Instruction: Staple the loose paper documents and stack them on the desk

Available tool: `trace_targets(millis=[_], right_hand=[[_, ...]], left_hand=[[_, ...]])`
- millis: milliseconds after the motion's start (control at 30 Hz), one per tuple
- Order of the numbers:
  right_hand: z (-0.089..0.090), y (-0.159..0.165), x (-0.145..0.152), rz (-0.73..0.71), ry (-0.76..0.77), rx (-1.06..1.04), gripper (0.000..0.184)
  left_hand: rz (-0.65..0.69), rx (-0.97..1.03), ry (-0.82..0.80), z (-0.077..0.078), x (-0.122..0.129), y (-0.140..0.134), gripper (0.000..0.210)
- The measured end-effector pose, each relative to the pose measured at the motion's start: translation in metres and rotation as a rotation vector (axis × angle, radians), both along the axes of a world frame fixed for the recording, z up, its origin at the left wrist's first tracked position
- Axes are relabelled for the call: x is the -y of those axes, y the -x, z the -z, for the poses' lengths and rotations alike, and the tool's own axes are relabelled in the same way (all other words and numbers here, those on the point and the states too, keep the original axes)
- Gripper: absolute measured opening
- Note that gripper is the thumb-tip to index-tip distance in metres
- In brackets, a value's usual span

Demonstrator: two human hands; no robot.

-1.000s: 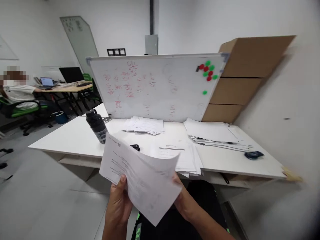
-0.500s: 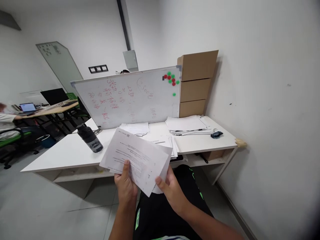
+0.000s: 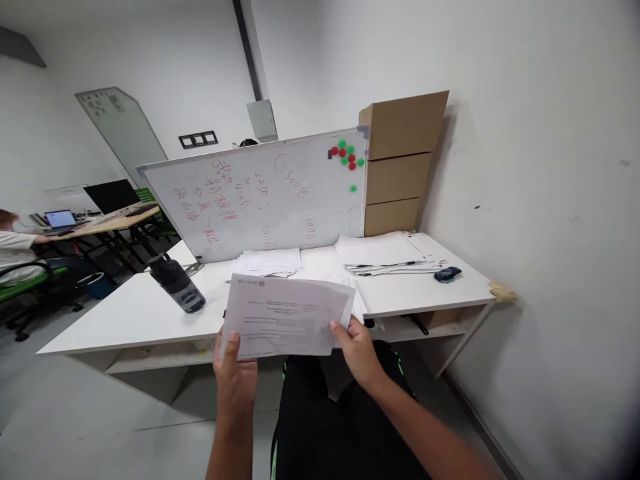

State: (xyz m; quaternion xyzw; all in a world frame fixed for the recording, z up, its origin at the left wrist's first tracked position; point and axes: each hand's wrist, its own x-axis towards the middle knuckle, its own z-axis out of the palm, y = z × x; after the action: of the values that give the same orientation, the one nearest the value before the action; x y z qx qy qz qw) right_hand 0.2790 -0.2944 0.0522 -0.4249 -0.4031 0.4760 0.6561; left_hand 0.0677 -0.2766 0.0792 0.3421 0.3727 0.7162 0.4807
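Printed paper sheets (image 3: 287,317) are held up between my two hands, over the front edge of the white desk (image 3: 100,320). My left hand (image 3: 235,370) grips their lower left corner, thumb on top and fingers behind. At the right edge, my right hand (image 3: 357,350) pinches them with its thumb in front. How many sheets there are I cannot tell. Behind them, a paper pile (image 3: 273,261) lies at the foot of the whiteboard, and a larger paper stack (image 3: 383,250) lies to its right. More papers are partly hidden behind the held sheets.
A dark water bottle (image 3: 177,283) stands on the desk's left part. The whiteboard (image 3: 250,200) with round magnets leans beside stacked cardboard boxes (image 3: 400,177). A small dark item (image 3: 447,274) lies near the right wall. At far left a person (image 3: 17,250) sits by a laptop (image 3: 60,219).
The sheets have turned from a slant to nearly level and their edges line up more closely. My left hand has moved left, and my right hand has shifted up and right.
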Motion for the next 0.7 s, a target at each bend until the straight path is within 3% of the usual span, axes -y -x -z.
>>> trace_targets(millis=[167, 267, 333, 500, 700], right_hand=[[-0.009, -0.039, -0.052, 0.054, -0.010, 0.172, 0.031], [-0.011, -0.051, -0.075, 0.046, -0.075, 0.256, 0.031], [-0.009, -0.054, -0.088, 0.022, -0.123, 0.280, 0.032], [0.009, -0.058, -0.111, 0.015, -0.115, 0.356, 0.039], [0.034, -0.058, -0.122, 0.081, -0.060, 0.382, 0.040]], left_hand=[[0.285, -0.145, 0.071, -0.009, -0.044, 0.027, 0.059], [0.409, -0.288, 0.081, -0.015, -0.077, 0.017, 0.059], [0.414, -0.353, 0.091, -0.014, -0.099, 0.005, 0.058], [0.335, -0.430, 0.121, 0.008, -0.140, -0.022, 0.058], [0.333, -0.479, 0.028, 0.040, -0.145, -0.040, 0.054]])
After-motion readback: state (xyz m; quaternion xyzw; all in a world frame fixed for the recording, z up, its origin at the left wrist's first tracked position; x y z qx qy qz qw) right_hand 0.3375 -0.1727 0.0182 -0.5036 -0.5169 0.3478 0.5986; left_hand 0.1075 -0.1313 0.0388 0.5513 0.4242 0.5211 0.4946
